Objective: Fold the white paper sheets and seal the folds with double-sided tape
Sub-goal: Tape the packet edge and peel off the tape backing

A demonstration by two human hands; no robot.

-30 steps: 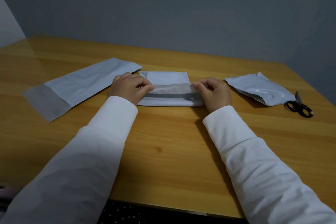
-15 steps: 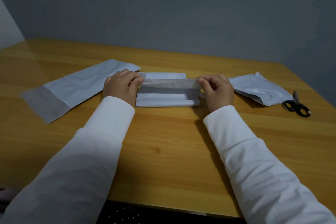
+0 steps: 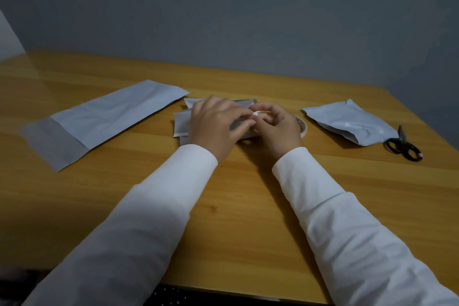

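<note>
The folded white sheet [image 3: 180, 125] lies at the table's middle, mostly covered by my hands. My left hand [image 3: 215, 125] rests on it with fingers stretched out to the right, its fingertips meeting a small white piece of tape [image 3: 256, 113]. My right hand [image 3: 276, 129] has its fingers curled and pinches that tape piece from the other side. Just right of the right hand a tape roll [image 3: 303, 127] peeks out on the table.
A long flat white sheet [image 3: 111, 117] with a grey end lies at the left. A folded, wrinkled sheet [image 3: 347, 125] sits at the right, with black scissors [image 3: 402, 147] beside it. The wooden table [image 3: 248, 218] ends at a wall behind.
Both hands left the ends of the folded sheet and came together over its right half. The lifted flap now lies flat, and a small tape piece appears between the fingertips.
</note>
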